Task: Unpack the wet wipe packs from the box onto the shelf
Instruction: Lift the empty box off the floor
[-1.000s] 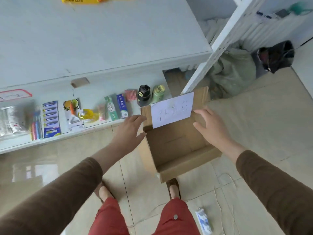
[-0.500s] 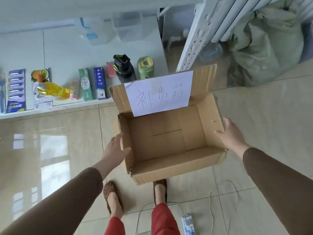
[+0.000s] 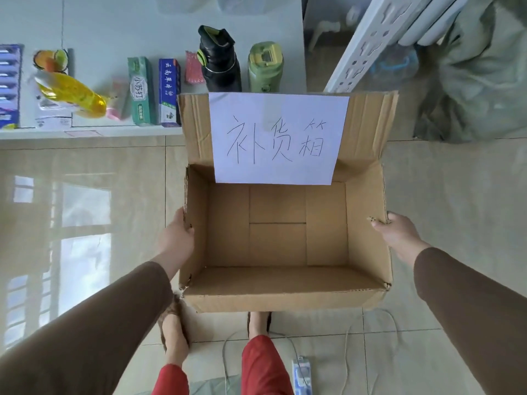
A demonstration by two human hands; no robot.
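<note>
Down nearest me, I see two feet on the tiled floor (image 3: 85, 223) and a small blue-and-white pack (image 3: 301, 374) lying by the right foot, too blurred to identify. Just above, the cardboard box (image 3: 278, 297) sits open on the floor between my hands. My left hand (image 3: 176, 240) grips its left wall, thumb hooked over the rim, the other fingers hidden outside. My right hand (image 3: 395, 235) grips the right wall the same way, thumb on the rim. The box is plain brown corrugated card, its inside showing only bare bottom flaps. A white paper sheet (image 3: 278, 138) with handwritten characters is stuck on the raised far flap. Beyond it the low shelf (image 3: 91, 24) carries toothpaste boxes (image 3: 155, 92), a black bottle (image 3: 219, 61) and a green bottle (image 3: 265, 67).
</note>
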